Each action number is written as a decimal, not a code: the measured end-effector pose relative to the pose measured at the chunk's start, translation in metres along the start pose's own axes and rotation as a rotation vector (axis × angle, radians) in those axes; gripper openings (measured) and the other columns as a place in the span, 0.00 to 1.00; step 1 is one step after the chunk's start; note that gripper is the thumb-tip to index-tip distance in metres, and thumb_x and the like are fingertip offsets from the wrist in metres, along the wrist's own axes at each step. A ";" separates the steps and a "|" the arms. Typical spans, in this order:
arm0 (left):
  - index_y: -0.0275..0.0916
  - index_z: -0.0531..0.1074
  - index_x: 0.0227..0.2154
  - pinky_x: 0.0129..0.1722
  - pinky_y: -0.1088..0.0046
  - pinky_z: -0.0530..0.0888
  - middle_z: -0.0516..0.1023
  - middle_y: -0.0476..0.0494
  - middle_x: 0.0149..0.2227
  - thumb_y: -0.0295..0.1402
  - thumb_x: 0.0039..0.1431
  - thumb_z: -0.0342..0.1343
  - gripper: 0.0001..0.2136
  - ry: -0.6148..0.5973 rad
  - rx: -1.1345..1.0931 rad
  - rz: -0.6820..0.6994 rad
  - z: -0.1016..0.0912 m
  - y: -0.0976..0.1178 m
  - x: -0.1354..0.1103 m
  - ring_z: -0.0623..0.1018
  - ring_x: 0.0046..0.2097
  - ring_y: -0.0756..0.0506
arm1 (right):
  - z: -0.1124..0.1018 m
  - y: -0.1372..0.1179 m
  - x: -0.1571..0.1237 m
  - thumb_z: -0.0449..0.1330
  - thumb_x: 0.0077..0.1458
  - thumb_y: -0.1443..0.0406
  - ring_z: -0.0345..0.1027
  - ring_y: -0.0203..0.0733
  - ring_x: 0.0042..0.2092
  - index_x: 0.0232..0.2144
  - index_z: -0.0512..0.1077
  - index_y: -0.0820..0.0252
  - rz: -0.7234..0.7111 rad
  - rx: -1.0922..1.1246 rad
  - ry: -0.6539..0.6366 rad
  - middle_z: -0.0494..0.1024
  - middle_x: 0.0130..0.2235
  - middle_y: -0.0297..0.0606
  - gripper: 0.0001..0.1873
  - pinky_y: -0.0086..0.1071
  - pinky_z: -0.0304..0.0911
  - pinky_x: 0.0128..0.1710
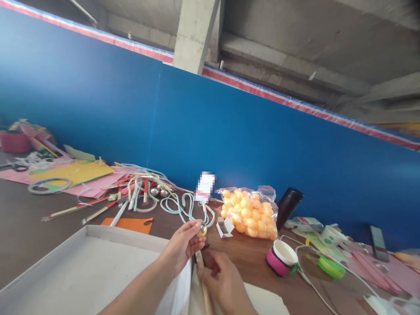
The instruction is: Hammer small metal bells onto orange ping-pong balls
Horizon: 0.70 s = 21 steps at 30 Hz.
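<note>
A shiny silver ball (203, 229) is pinched between the thumb and fingers of my left hand (186, 241). Just to the right and lower, my right hand (221, 276) has its fingers curled around a light wooden stick (205, 294). The stick's upper end lies right below my left hand; I cannot tell whether they touch. A small dark tip shows between the two hands, too blurred to name. Under my arms are a large pale grey tray (59, 280) and a sheet of off-white paper (267, 299). Beyond my hands stands a small open white box (225, 227) with tiny pieces inside.
A plastic bag of orange balls (249, 212) and a black cylinder (289, 205) stand at the back. Right are a white and magenta roll (282, 257), cables and a phone (379, 243). Left lie coloured sheets (75, 173), tubes and several silver balls (159, 191). A blue partition (229, 131) rises behind.
</note>
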<state>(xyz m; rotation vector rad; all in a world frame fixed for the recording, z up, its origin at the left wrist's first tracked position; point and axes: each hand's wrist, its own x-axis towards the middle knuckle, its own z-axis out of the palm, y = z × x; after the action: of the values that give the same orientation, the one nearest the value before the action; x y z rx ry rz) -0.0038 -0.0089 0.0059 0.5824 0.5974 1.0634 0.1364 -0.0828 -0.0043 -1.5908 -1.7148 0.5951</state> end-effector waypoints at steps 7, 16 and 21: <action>0.37 0.69 0.39 0.26 0.80 0.74 0.72 0.47 0.30 0.33 0.49 0.60 0.13 0.039 -0.024 0.035 0.000 0.003 0.000 0.74 0.27 0.53 | 0.015 0.010 -0.002 0.57 0.38 0.73 0.67 0.43 0.31 0.36 0.75 0.56 0.047 -0.032 -0.013 0.74 0.29 0.35 0.20 0.31 0.57 0.31; 0.40 0.68 0.39 0.24 0.82 0.73 0.73 0.49 0.30 0.34 0.49 0.60 0.14 0.071 -0.033 0.077 -0.007 0.004 0.004 0.75 0.27 0.54 | 0.007 0.001 0.005 0.54 0.47 0.67 0.63 0.37 0.20 0.24 0.68 0.60 0.189 0.318 0.085 0.69 0.20 0.31 0.04 0.27 0.57 0.21; 0.39 0.68 0.40 0.25 0.80 0.74 0.74 0.47 0.31 0.33 0.50 0.59 0.13 0.059 -0.033 0.079 -0.009 0.001 0.008 0.76 0.28 0.53 | -0.002 -0.013 0.000 0.54 0.53 0.57 0.54 0.32 0.16 0.30 0.65 0.58 0.199 0.547 0.119 0.64 0.19 0.27 0.10 0.24 0.51 0.14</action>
<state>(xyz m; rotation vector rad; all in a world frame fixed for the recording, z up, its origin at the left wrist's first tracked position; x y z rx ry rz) -0.0081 -0.0001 -0.0006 0.5511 0.6118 1.1658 0.1290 -0.0845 0.0066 -1.3686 -1.1763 0.9532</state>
